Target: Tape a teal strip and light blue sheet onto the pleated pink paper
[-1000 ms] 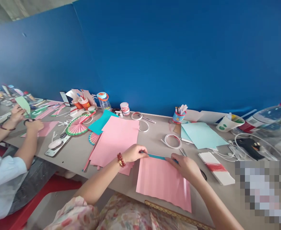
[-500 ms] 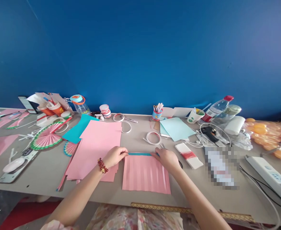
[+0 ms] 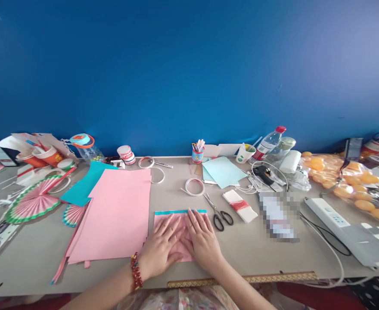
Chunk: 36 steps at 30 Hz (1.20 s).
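Note:
A creased pink paper sheet (image 3: pixel 183 218) with a teal strip (image 3: pixel 179 212) along its far edge lies on the grey table (image 3: pixel 241 247) before me. My left hand (image 3: pixel 160 249), with a red bead bracelet at the wrist, rests flat on the sheet, fingers spread. My right hand (image 3: pixel 202 241) lies flat beside it on the same sheet, fingers stretched toward the teal strip. Neither hand holds anything.
A stack of pink sheets (image 3: pixel 115 215) lies to the left, over teal paper (image 3: pixel 79 189). Scissors (image 3: pixel 220 213), tape rings (image 3: pixel 194 186), a pen cup (image 3: pixel 197 153), a light blue sheet (image 3: pixel 223 171), a water bottle (image 3: pixel 268 142), a power strip (image 3: pixel 341 228) and folded paper fans (image 3: pixel 31 202) stand around.
Both hands let go of the teal strip's ends and came down flat on the pink sheet. The view swung right, and the person at the left left the frame.

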### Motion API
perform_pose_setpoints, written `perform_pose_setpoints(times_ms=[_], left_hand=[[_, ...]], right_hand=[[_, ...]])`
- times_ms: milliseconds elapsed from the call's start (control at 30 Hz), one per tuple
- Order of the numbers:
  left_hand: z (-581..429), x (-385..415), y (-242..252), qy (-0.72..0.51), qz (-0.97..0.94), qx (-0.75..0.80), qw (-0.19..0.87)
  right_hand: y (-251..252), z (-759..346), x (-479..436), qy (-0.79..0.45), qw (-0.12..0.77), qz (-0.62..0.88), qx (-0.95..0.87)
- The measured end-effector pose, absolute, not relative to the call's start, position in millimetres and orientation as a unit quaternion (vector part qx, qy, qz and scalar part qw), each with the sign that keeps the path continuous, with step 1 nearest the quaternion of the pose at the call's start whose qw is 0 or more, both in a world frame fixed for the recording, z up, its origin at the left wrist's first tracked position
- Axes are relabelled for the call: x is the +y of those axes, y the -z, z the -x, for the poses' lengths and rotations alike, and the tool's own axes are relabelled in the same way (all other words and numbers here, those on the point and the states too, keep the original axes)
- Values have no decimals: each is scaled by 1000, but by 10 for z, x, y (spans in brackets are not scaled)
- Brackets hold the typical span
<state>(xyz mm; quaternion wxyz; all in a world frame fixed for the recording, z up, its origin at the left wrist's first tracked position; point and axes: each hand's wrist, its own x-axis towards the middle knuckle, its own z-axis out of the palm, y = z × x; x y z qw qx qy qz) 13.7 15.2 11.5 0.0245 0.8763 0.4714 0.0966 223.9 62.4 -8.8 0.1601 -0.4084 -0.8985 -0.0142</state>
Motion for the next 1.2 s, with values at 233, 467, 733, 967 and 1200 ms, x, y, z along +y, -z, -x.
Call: perform_pose_setpoints(times_ms=[233,467,733,967,1200], left_hand=[[-13,163,-107,-73,-880,468,27],[-3,151,-83,-69,-880,468,44],[7,156,-85,-65,-881,465,48],[-104,88,-204,-74,-883,459,70],[-142,55,-98,-78,-893,437,73]], right_hand=[[67,-2349,669,-9,141,382,-913],[45,-2381,669,-10,127,376,-918],[78,-2354,638,-8,129,377,-917],[-283,-2594,1232,-40,171,440,-881],[-367,-3105,2290,71,66,604,-791]])
